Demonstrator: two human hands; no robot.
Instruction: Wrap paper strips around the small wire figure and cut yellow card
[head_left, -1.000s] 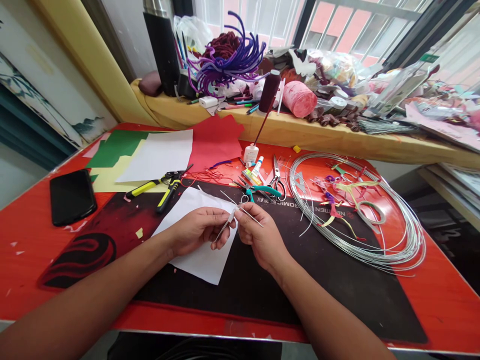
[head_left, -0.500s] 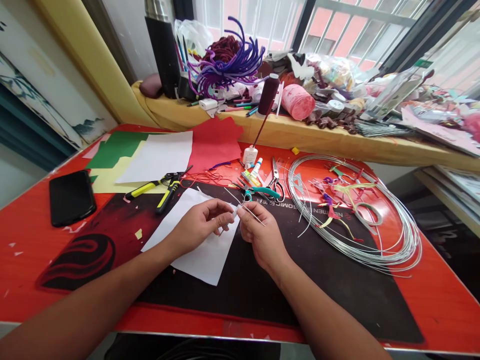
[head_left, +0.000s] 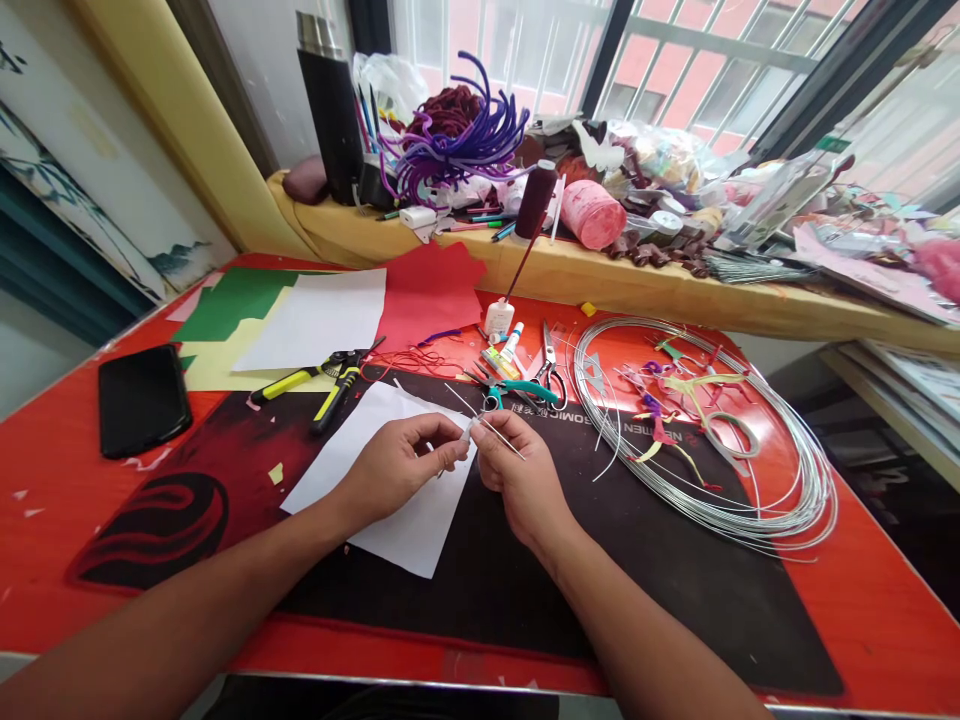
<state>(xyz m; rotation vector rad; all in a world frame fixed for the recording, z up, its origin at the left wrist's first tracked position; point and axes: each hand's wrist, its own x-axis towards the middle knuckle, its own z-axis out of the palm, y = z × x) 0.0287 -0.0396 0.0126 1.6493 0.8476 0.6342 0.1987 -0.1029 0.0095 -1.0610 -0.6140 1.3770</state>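
Note:
Thin pale wires (head_left: pixel 504 440) cross between my two hands, wrapped at their middle with a small white strip. My left hand (head_left: pixel 409 460) pinches the wrapped part from the left, over a white paper sheet (head_left: pixel 405 535). From the other side, my right hand (head_left: pixel 517 465) closes finger and thumb on the same wires, above the dark desk mat (head_left: pixel 510 590). The fingertips of both hands almost meet, and they partly hide the strip. Just beyond the hands lie teal-handled pliers (head_left: pixel 517 390).
Yellow-black pliers (head_left: pixel 337 390) and a phone (head_left: pixel 144 400) lie to the left. Scissors (head_left: pixel 550 360) and a glue bottle (head_left: pixel 499 317) stand or lie beyond the hands. A large wire coil (head_left: pixel 810 500) surrounds paper-wrapped figures at right. Coloured paper (head_left: pixel 435 285) lies behind.
The camera view has tilted slightly, shifting the background down. Both hands keep their pinch on the wires, with the fingers moved only slightly around the white strip.

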